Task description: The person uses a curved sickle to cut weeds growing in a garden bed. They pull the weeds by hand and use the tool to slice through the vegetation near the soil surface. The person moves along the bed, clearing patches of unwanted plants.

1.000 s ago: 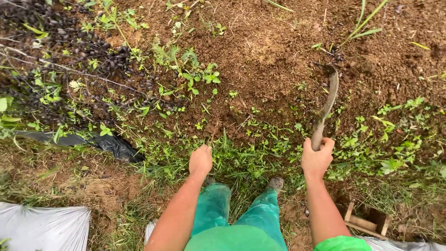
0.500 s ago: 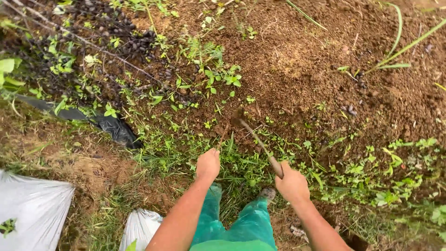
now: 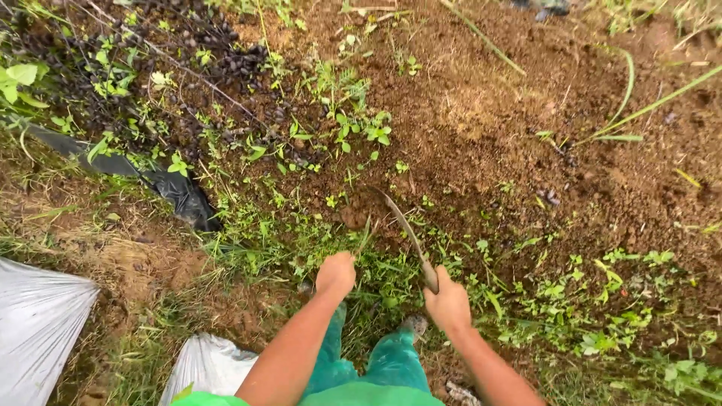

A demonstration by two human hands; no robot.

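From the head view, the right hand (image 3: 449, 304) is clenched around the wooden handle of a curved sickle (image 3: 406, 229), whose blade runs up toward eleven o'clock from the fist and ends with its tip in the weeds at the edge of the bare brown soil (image 3: 511, 113). The left hand (image 3: 335, 274) sits just beside it at nine o'clock, closed into a fist on a tuft of grass (image 3: 366, 234) that rises from its knuckles toward one o'clock, close to the blade. Below both hands, at six o'clock, are green trousers (image 3: 361, 368) and a muddy boot (image 3: 413, 325). Black plastic sheeting (image 3: 180, 192) lies at ten o'clock from the left hand, and pale sacks (image 3: 37, 323) lie at eight o'clock near the frame's left edge.
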